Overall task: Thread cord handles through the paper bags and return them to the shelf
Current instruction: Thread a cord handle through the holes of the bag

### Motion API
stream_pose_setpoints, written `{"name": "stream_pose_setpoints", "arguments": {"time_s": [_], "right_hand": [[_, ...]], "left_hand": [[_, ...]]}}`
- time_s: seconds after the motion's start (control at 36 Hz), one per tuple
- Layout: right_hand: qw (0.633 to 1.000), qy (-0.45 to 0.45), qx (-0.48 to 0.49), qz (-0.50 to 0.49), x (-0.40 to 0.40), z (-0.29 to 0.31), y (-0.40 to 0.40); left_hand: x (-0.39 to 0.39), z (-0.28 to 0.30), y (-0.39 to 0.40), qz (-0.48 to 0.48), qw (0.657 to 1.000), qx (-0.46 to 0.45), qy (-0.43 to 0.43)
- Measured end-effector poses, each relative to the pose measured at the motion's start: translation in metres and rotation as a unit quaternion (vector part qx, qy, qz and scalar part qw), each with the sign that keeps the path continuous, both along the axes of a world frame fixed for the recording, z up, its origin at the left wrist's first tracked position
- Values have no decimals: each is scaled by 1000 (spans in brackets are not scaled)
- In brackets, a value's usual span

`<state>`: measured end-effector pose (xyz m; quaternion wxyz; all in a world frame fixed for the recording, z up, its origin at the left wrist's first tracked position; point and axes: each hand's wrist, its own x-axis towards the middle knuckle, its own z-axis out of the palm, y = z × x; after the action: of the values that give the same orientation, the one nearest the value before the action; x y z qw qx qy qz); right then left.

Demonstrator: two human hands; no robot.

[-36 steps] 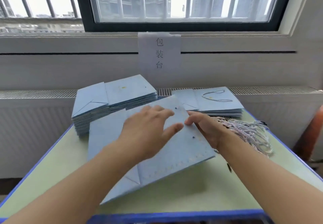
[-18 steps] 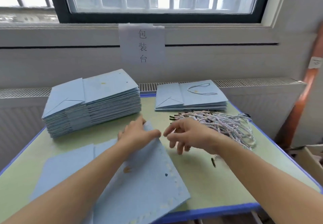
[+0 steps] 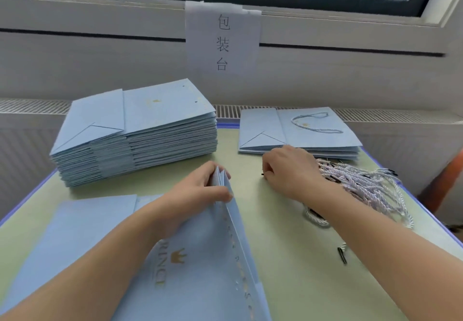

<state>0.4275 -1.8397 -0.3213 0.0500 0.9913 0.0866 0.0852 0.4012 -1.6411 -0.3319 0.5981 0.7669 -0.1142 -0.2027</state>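
Gripping hands [image 3: 198, 190] [image 3: 288, 170]: creased paper bag [image 3: 200, 270], twisted cords [image 3: 363, 185]

My right hand [image 3: 288, 170] hides its own fingertips; my forearm covers part of the cord pile [image 3: 363, 185].

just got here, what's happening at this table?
A person is fitting cord handles to flat blue paper bags. The left hand pinches the mouth edge of a bag lying on the green table. The right hand picks a black-tipped cord from the loose pile of cords. A tall stack sits rear left; a short stack, its top bag corded, rear right.
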Motion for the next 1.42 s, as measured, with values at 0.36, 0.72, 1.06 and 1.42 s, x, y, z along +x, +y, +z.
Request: {"name": "stream_pose_setpoints", "arguments": {"time_s": [0.36, 0.72, 1.06, 1.42], "right_hand": [[936, 125, 302, 126, -37, -10, 35], [831, 195, 499, 151, -44, -13, 43], [660, 281, 696, 19, -55, -10, 44], [881, 110, 439, 136, -62, -17, 47]], "left_hand": [[13, -2, 21, -88, 989, -99, 73], [15, -1, 20, -91, 985, -118, 87], [14, -2, 20, -75, 986, -116, 97], [16, -3, 17, -39, 989, -105, 99]]}}
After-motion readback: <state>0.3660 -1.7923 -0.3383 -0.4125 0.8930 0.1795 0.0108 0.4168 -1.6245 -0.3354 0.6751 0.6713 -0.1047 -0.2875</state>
